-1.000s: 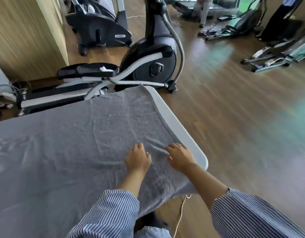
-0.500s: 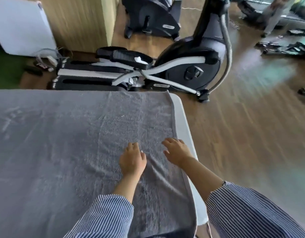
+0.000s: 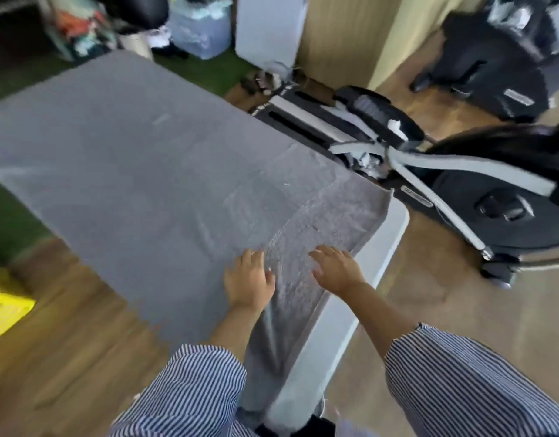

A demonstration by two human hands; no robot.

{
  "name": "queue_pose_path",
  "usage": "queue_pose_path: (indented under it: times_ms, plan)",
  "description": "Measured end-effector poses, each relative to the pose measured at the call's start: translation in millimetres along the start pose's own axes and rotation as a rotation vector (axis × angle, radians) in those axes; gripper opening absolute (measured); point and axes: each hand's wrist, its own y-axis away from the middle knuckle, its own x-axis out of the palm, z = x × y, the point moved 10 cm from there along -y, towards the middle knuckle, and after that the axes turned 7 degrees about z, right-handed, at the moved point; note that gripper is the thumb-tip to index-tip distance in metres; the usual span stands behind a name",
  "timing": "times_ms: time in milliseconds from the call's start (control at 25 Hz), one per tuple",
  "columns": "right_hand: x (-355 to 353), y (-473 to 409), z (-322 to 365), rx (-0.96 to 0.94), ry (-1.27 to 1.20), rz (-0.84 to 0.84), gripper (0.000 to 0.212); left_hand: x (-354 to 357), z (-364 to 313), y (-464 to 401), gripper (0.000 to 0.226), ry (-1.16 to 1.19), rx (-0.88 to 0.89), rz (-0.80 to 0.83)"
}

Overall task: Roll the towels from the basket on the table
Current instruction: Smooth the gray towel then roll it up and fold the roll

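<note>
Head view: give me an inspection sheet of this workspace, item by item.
Surface: white table, bare only along its right edge.
Job's things: grey towel spread flat over the table, its right end lying doubled; no basket seen.
Clutter: nothing seen on the table.
Hands: left hand and right hand rest flat on the towel, fingers straight, side by side near the right end.
Cables: nothing clearly seen; the picture is blurred.
Surroundings: elliptical trainer right of the table, wooden floor, yellow object at left, bags and bins beyond.
</note>
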Motion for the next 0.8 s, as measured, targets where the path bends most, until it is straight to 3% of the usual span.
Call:
queue_pose_path:
  times_ms: [200, 560, 800]
  plan:
    - [-5.5, 16.8, -2.0, -0.097, 0.069, -0.001, 0.042, 7.6, 9.8, 53.2, 0.044, 0.006, -0.176, 0.025]
    - [-4.9, 27.9, -21.7, -0.116, 0.097, -0.033, 0.042, 17.6, 5.7, 77.0, 0.045, 0.022, -0.235, 0.015]
    - [-26.7, -15.4, -64.2, -0.209, 0.177, -0.006, 0.045, 20.8, -4.2, 71.8, 0.041, 0.096, -0.371, -0.085]
